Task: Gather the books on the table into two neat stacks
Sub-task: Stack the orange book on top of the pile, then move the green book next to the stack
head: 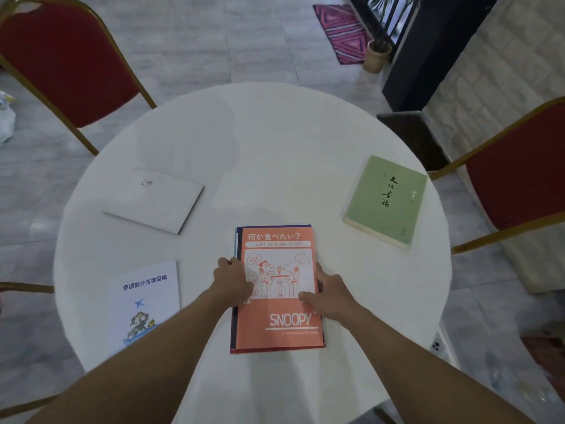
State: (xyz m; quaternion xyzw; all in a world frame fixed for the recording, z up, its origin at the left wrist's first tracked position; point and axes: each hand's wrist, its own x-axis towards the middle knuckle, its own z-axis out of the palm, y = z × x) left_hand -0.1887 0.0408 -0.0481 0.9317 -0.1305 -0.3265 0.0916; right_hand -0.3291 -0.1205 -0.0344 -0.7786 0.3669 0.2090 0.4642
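Observation:
An orange Snoopy notebook (279,328) lies on top of a small stack at the near middle of the round white table (275,142); darker book edges show beneath it. My left hand (234,278) grips the stack's left edge and my right hand (328,293) grips its right edge, thumbs on the cover. A white book (156,200) lies at the left, a white booklet with a blue plane picture (146,304) at the near left, and a green book (386,200) at the right.
Red chairs with gold frames stand at the far left (64,65) and at the right (516,175). A phone (440,345) lies at the table's near right edge. A woven pot (377,56) and a pink rug (342,32) are on the floor beyond.

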